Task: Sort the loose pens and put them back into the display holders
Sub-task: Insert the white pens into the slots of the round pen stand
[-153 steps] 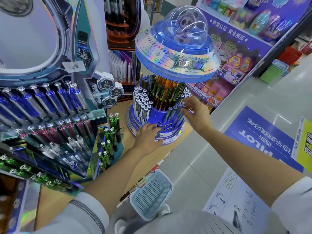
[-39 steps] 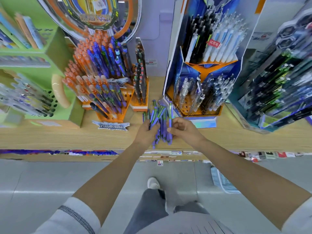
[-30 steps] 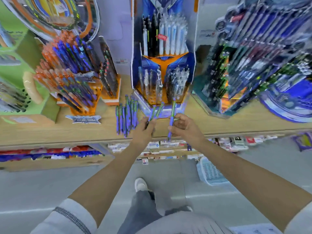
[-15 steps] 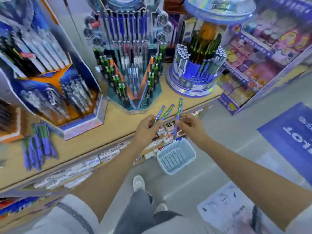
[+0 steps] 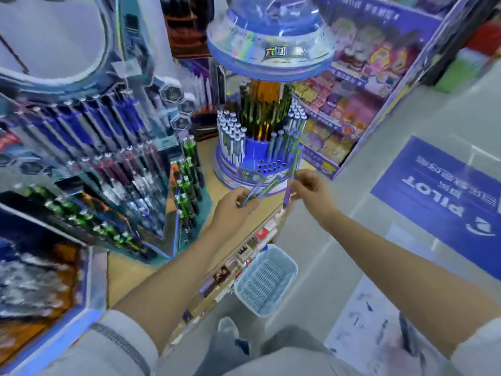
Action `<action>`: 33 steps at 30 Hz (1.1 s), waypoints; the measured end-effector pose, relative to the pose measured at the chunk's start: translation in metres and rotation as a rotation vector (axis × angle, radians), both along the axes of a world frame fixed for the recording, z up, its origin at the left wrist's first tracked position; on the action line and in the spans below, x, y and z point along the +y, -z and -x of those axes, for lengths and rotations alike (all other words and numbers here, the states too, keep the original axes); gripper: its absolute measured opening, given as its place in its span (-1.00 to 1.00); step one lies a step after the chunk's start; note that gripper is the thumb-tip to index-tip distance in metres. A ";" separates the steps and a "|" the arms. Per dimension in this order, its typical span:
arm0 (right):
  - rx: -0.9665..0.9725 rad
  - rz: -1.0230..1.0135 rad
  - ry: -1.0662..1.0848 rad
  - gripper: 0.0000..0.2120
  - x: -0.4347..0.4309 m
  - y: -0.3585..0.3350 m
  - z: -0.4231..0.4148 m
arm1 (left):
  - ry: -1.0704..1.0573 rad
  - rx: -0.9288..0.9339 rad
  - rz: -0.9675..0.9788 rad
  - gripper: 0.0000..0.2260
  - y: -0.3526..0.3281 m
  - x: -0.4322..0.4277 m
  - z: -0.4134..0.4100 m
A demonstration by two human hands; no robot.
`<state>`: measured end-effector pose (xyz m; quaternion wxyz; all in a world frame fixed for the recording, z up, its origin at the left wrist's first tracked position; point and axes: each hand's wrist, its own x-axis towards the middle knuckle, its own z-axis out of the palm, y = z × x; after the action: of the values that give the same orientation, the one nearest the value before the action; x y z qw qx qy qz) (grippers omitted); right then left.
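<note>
My left hand (image 5: 235, 202) grips two purple-and-green pens (image 5: 260, 189) that slant up to the right. My right hand (image 5: 309, 187) pinches one more purple-and-green pen (image 5: 292, 169), held nearly upright. Both hands hover just in front of the round blue display holder (image 5: 252, 169), whose base has a patch of open holes (image 5: 271, 166) facing me. White-capped pens and green pens stand in the holder's other tiers. The frame is motion-blurred.
A tall angled display (image 5: 108, 147) with blue, red and green pens stands on the wooden shelf (image 5: 127, 270) to the left. A light blue basket (image 5: 264, 280) sits on the floor below the shelf edge. Toy shelves (image 5: 352, 109) stand at right.
The view swung right from the orange and blue displays to the round holder. I left most purple pens lying on the shelf and carried three here, two left, one right.
</note>
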<state>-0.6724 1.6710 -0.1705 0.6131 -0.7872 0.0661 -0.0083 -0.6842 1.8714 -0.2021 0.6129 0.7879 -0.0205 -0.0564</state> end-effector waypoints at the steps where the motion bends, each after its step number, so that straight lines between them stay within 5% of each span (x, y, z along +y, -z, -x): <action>1: -0.015 0.017 0.026 -0.81 -0.001 -0.003 -0.007 | 0.010 0.001 -0.009 -0.81 0.001 0.000 -0.008; 9: -0.089 0.096 0.223 -0.80 -0.009 -0.016 -0.064 | -0.047 -0.064 -0.129 -0.90 0.003 -0.007 -0.055; 25: -0.112 0.536 0.235 -0.82 -0.009 -0.003 -0.090 | 0.013 -0.015 -0.101 -0.85 0.008 -0.009 -0.081; 33: -0.123 0.599 0.203 -0.84 -0.005 -0.009 -0.094 | 0.027 0.010 -0.058 -0.85 0.012 -0.007 -0.083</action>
<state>-0.5787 1.6662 -0.1614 0.3528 -0.9201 0.1018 -0.1361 -0.6013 1.8640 -0.2141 0.5889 0.8048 -0.0266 -0.0692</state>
